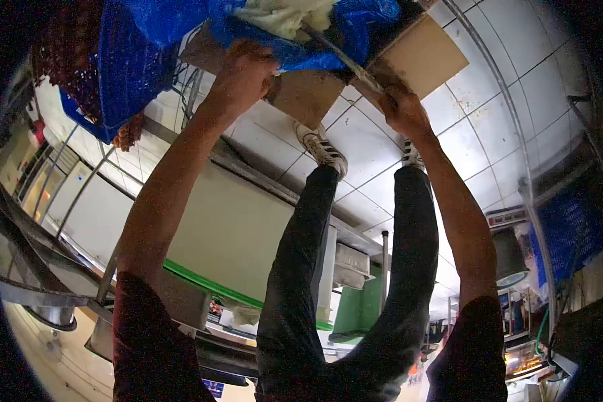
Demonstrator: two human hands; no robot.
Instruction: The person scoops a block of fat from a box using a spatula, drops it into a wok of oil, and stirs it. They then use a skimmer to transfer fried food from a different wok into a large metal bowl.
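The view is upside down, with the floor at the top. My left hand [240, 72] grips the edge of a blue plastic bag [295, 47] that lies on sheets of brown cardboard [425, 57]. Something white [285, 17] shows inside the open bag. My right hand [400, 107] is closed on the handle of a long thin metal blade [338, 53], and the blade reaches into the bag. Both my arms stretch to the floor on either side of my legs in dark trousers [308, 254]. My white shoes [321, 147] stand just behind the cardboard.
A blue plastic crate [124, 67] with dark reddish contents stands on the floor to the left. Another blue crate [569, 228] is at the right. The floor is white tile [496, 114]. Steel table frames [234, 164] and a green-edged panel [201, 281] are behind my legs.
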